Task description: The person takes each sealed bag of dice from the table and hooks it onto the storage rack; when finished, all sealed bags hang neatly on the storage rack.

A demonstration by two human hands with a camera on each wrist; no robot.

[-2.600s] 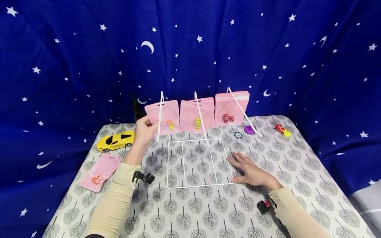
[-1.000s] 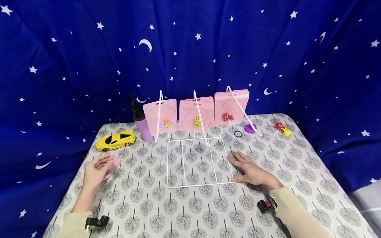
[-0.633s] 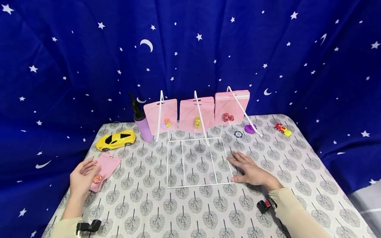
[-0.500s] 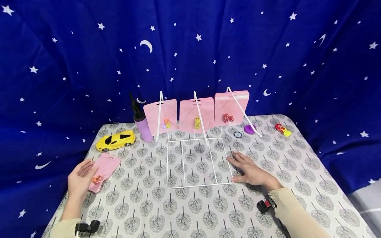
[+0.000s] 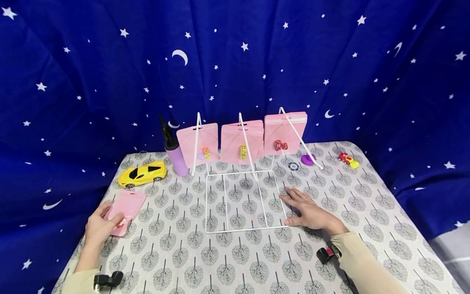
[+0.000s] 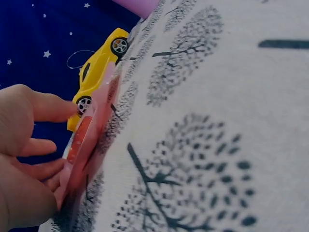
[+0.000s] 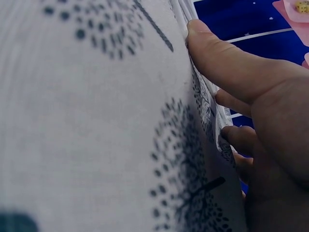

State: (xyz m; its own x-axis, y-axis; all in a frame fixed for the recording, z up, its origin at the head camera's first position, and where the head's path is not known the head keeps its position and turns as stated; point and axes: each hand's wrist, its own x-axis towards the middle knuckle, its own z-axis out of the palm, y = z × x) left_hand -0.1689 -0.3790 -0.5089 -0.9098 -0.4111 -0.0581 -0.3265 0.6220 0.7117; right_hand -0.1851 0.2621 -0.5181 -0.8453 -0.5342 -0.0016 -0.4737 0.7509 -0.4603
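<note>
At the left of the table in the head view, my left hand (image 5: 97, 226) pinches the near-left edge of a pink zip bag (image 5: 129, 203). The thumb lies over its top and partly covers the orange-red dice (image 5: 120, 223) inside. Its slotted end points away from me. The left wrist view shows the bag (image 6: 99, 113) steeply from the side, between the thumb and the other fingers. My right hand (image 5: 306, 210) rests with fingers spread at the right side of a white wire rack (image 5: 249, 230). Pink bags hang from its left (image 5: 187, 141), middle (image 5: 231, 143) and right hooks (image 5: 272, 132), with dice inside.
Beyond the held bag stand a yellow toy car (image 5: 143, 174) and a purple pump (image 5: 177, 159). Behind the rack's right side lie a round black-and-white chip (image 5: 293, 166) and a purple ring (image 5: 307, 160). A small red-and-yellow toy car (image 5: 348, 160) sits far right.
My left hand has left the bag on the left hook, reached down to the table and taken hold of the loose bag, which has shifted slightly. The right hand has stayed still.
</note>
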